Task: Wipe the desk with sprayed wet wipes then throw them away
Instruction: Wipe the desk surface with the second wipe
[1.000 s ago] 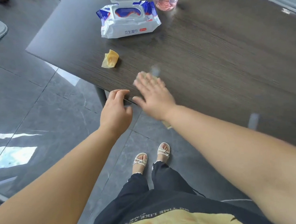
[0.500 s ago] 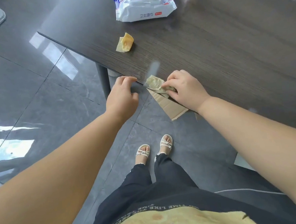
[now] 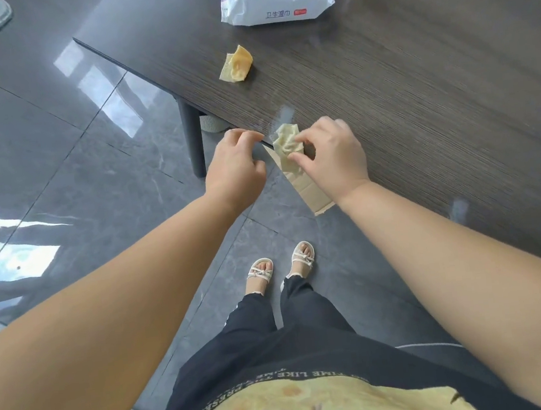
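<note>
Here, the white and blue pack (image 3: 276, 2) at the far side of the bench (image 3: 417, 91) carries the print "卫生湿巾". Two crumpled pieces show. One yellow wad (image 3: 236, 64) lies alone on the dark wood-grain top. One pale wipe (image 3: 286, 142) is at the near edge, pinched by the fingers (image 3: 314, 129) of the right hand (image 3: 334, 155). The left hand (image 3: 234, 165) is just beside it, fingers loosely curled, holding nothing. One flat cardboard (image 3: 307, 188) shows below the edge.

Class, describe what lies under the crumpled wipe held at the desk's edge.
The right hand pinches the wipe over the desk edge. Below it a tan cardboard piece shows; its top end is hidden by wipe and hand.
</note>
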### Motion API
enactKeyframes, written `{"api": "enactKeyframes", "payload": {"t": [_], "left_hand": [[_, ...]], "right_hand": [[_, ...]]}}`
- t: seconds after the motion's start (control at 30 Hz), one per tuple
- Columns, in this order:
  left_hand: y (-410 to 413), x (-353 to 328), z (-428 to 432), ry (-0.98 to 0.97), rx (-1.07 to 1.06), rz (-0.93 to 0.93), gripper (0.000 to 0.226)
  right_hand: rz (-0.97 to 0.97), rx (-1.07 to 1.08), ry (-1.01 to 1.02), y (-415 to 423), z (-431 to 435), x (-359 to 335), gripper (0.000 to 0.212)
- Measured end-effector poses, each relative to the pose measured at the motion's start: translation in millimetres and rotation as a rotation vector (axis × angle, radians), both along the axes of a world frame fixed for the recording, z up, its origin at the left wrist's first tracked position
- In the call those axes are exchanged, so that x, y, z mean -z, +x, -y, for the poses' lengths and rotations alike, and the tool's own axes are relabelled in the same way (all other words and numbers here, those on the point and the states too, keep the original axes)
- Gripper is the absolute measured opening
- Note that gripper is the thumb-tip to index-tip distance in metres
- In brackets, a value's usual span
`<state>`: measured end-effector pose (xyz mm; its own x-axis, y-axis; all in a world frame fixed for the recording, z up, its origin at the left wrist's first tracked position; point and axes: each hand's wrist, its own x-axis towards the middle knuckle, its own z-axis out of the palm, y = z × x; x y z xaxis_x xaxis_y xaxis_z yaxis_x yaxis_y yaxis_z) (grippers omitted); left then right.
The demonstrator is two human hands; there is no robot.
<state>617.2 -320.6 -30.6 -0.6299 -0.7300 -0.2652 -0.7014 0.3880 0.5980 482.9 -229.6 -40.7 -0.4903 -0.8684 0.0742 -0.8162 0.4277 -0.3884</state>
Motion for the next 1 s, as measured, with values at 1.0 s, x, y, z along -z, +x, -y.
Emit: {"api": "enactKeyframes", "payload": {"t": [1.0], "left_hand": [[-31.5, 4.3, -39.5, -0.165, 0.241, 0.094, 0.047]], "right_hand": [[-0.462, -0.175, -0.137, -19.6, -27.0, 26.1, 0.021]]}}
